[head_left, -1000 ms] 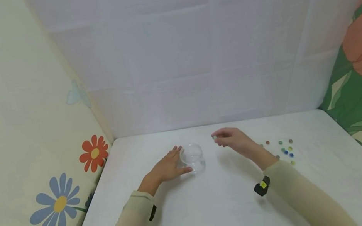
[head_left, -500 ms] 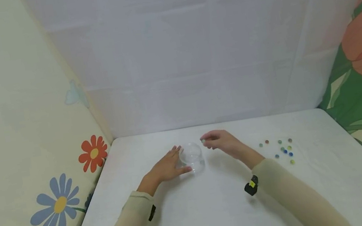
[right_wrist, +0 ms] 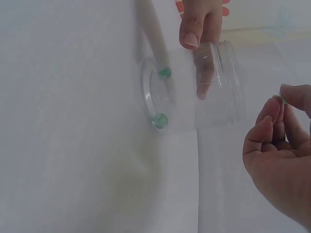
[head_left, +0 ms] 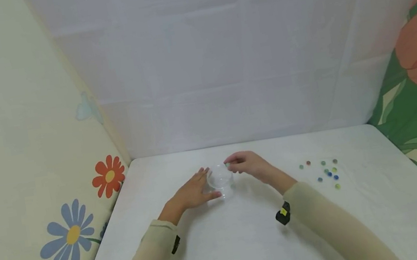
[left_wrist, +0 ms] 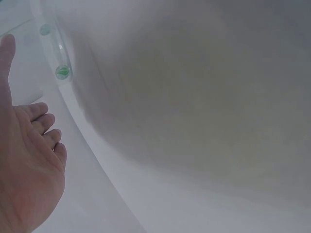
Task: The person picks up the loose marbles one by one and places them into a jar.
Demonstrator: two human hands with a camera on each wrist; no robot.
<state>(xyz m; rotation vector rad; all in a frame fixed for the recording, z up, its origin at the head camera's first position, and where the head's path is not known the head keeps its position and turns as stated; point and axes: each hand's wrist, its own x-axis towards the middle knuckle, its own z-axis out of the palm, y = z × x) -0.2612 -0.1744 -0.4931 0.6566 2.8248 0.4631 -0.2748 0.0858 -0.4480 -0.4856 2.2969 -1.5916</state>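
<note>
A clear jar [head_left: 220, 177] stands upright on the white table. Two green marbles, one of them a marble [right_wrist: 160, 121] near the wall, lie on its bottom. My left hand [head_left: 192, 191] holds the jar from the left, with thumb in front and fingers behind; a finger shows through the clear wall in the right wrist view. Between thumb and fingertips my right hand [head_left: 250, 163] pinches a small green marble [head_left: 227, 164] at the jar's mouth, over the right side of the rim. That marble is mostly covered by the fingers in the right wrist view.
Several loose marbles lie on the table to the right, among them a red marble [head_left: 308, 163], a blue marble [head_left: 336, 177] and a yellow marble [head_left: 337, 186]. The table [head_left: 249, 240] ends at a white backdrop [head_left: 206, 117]; painted walls flank it.
My right hand has moved left with the pinched marble, from beside the jar to over its rim. The left hand and the jar stay in place.
</note>
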